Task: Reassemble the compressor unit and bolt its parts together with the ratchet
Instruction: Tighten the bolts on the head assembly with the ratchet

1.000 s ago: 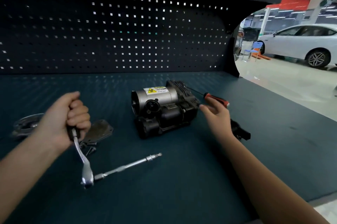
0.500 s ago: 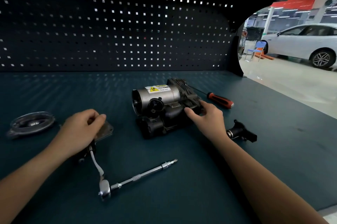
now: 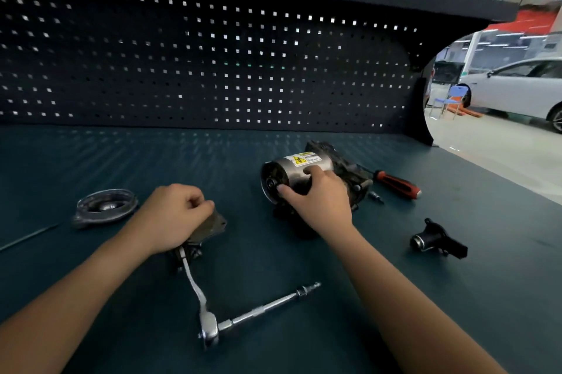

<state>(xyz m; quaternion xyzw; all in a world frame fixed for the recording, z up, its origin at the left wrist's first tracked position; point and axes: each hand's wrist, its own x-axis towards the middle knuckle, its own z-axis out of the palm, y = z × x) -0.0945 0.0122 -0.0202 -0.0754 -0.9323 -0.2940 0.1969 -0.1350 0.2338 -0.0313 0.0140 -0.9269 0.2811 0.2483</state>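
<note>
The compressor unit (image 3: 296, 165), a silver cylinder with a yellow warning label on a black body, lies mid-bench. My right hand (image 3: 319, 198) grips its cylinder from above, thumb at the open end face. My left hand (image 3: 173, 215) is curled in a fist around the handle of the ratchet (image 3: 207, 326), whose head rests on the bench with a long extension bar (image 3: 267, 306) pointing right. Partly under that hand lies a flat metal plate (image 3: 218, 224), with small bolts (image 3: 194, 252) beside it.
A round metal cover (image 3: 105, 208) lies at the left. A red-handled screwdriver (image 3: 398, 183), a loose bolt (image 3: 375, 196) and a black fitting (image 3: 435, 240) lie right of the compressor. A pegboard wall (image 3: 213, 69) closes the back of the bench.
My left hand lowered the ratchet from the air onto the bench. My right hand moved from the screwdriver to the compressor and now grips its cylinder, turning the unit.
</note>
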